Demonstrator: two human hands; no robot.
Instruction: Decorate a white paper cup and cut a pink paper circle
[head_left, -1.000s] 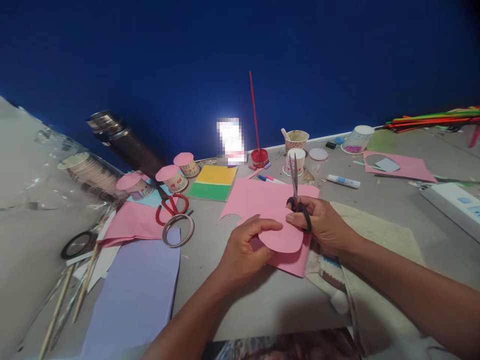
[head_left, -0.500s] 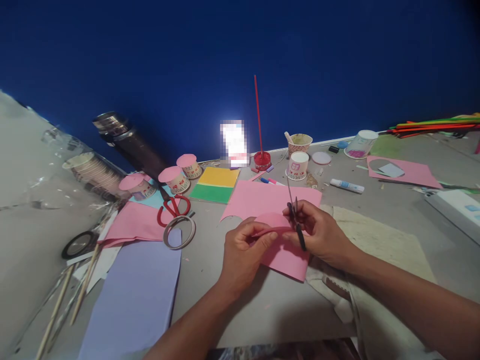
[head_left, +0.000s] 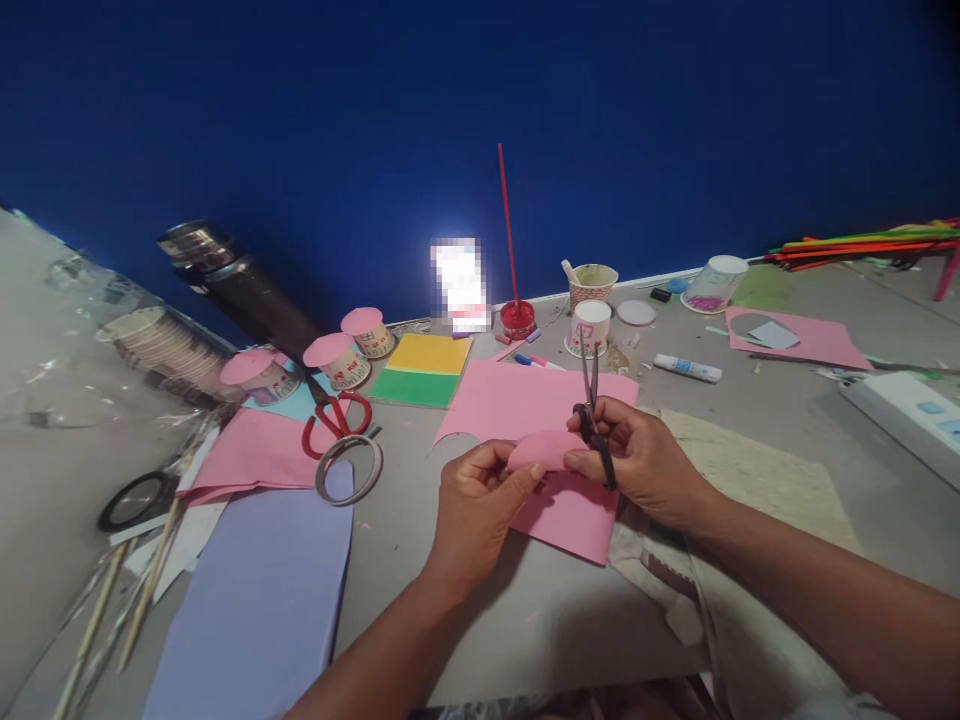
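Observation:
Between both hands is a pink paper piece (head_left: 549, 450) with a rounded upper edge. My left hand (head_left: 480, 500) pinches its left end, thumb in front. The right end is pinched by my right hand (head_left: 637, 455), which also carries black-handled scissors (head_left: 598, 435), their blades pointing up and slightly apart. Beneath the hands lies a larger pink sheet (head_left: 562, 520), and another pink sheet (head_left: 517, 390) with a curved cut-out spreads behind it. Just beyond the scissors stands a white decorated paper cup (head_left: 591, 325).
Left are red-handled scissors (head_left: 335, 425), a tape roll (head_left: 349, 470), lilac paper (head_left: 255, 600) and several pink-topped cups (head_left: 330, 360). A black flask (head_left: 240, 295) leans behind them. A red stick stands in a red base (head_left: 518, 320). A glue tube (head_left: 687, 368) and cloth (head_left: 757, 480) lie right.
The pink piece has tilted, so its broad face now shows where mostly its edge did before. The scissors in my right hand have turned a little, and the view has shifted slightly.

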